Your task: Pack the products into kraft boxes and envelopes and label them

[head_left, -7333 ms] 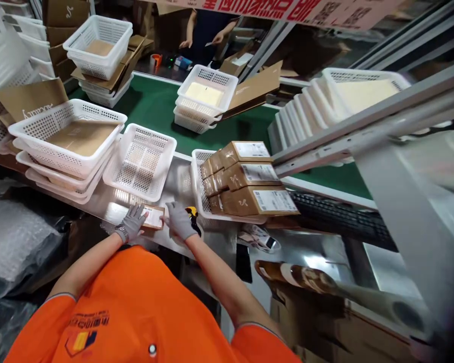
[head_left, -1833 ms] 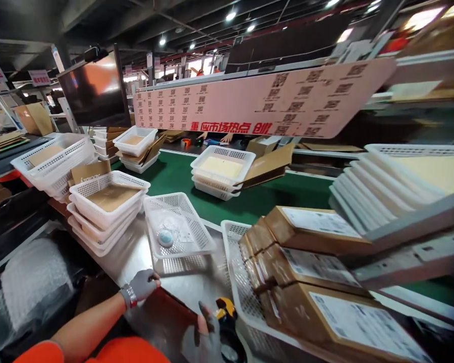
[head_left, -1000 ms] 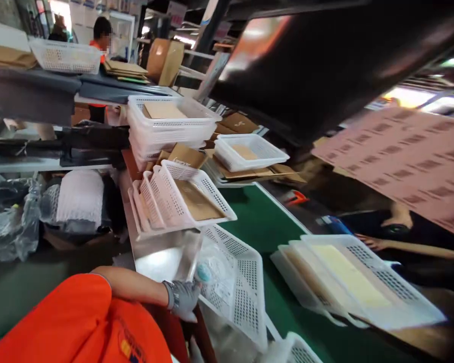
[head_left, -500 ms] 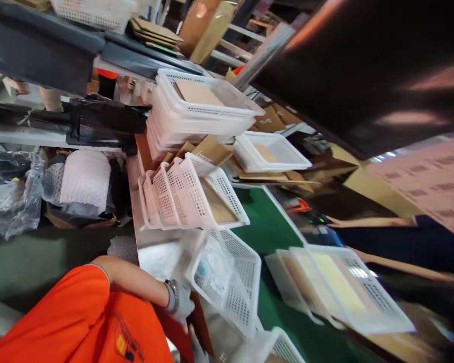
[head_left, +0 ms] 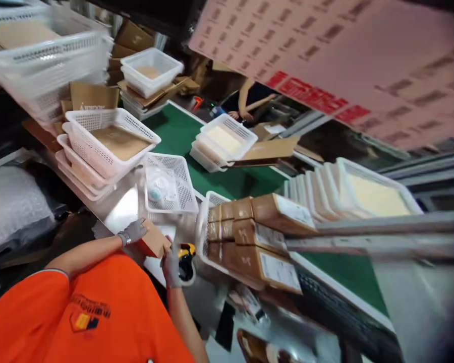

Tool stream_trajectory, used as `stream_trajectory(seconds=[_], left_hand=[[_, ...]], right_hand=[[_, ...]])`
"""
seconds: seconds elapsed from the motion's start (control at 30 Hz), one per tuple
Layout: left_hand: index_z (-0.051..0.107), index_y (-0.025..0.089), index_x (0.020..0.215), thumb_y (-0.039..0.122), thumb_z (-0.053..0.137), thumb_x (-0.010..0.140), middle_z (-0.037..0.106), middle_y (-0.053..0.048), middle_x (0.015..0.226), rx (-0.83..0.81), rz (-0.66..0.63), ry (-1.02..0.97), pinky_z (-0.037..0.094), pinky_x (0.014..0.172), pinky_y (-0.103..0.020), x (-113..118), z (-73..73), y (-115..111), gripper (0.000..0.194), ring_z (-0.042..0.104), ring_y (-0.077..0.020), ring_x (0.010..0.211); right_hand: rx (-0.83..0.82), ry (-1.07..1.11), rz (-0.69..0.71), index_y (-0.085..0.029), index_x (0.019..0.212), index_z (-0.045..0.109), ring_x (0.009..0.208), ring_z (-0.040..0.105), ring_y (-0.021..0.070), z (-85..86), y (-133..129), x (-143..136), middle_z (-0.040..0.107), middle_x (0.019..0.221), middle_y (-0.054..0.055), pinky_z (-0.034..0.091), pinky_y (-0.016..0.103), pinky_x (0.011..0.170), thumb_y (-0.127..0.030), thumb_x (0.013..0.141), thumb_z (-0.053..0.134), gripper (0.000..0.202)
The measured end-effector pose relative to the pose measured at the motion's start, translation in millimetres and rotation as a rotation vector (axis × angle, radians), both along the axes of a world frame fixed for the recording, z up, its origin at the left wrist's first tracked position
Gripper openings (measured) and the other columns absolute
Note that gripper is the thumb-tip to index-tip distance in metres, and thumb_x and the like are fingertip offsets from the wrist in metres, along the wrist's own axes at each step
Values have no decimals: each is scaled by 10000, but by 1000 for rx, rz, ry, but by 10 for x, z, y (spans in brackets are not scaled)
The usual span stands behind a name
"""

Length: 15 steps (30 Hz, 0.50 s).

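Box (head_left: 154, 241) before basket (head_left: 184, 182), tape dispenser (head_left: 185, 265) — right

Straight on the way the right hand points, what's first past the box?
Past the cardboard box, the right hand would probably meet the near rim of the white basket with the clear-wrapped item; depth is unclear.

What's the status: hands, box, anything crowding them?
Left hand and right hand both gripping small cardboard box, opposite ends. Can't tell if box is lifted. Yellow-and-black tool close beside right hand.
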<state>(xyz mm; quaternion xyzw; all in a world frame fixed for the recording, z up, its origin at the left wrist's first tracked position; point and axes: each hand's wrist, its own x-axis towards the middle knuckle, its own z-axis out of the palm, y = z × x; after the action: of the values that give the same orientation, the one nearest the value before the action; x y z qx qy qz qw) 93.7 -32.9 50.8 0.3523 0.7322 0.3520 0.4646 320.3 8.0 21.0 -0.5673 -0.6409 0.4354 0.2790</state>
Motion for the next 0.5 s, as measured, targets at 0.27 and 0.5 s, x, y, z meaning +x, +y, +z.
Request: stream_trajectory(seconds=[0.27, 0.5], left_hand=[[619, 172, 1593, 332, 613, 1063, 772, -164, 1455, -33, -120, 75, 563, 1117, -393, -100, -12, 153, 554, 738, -308, 1280], [658, 144, 1504, 325, 593, 1079, 819, -156, 1336, -9, -183, 137, 551, 1096, -375, -142, -65, 189, 466, 734, -321, 1264]], right_hand=[[22, -594, -222, 39, 1677, 430, 1315, 658, 448, -167, 205, 392, 608, 1490, 380, 513, 498, 1104, -496, 903, 685, 975], [40, -748, -232, 28, 1723, 383, 1196, 707, 447, -282, 64, 319, 692, 1323, 347, 549, 517, 1006, -495, 901, 703, 1026]])
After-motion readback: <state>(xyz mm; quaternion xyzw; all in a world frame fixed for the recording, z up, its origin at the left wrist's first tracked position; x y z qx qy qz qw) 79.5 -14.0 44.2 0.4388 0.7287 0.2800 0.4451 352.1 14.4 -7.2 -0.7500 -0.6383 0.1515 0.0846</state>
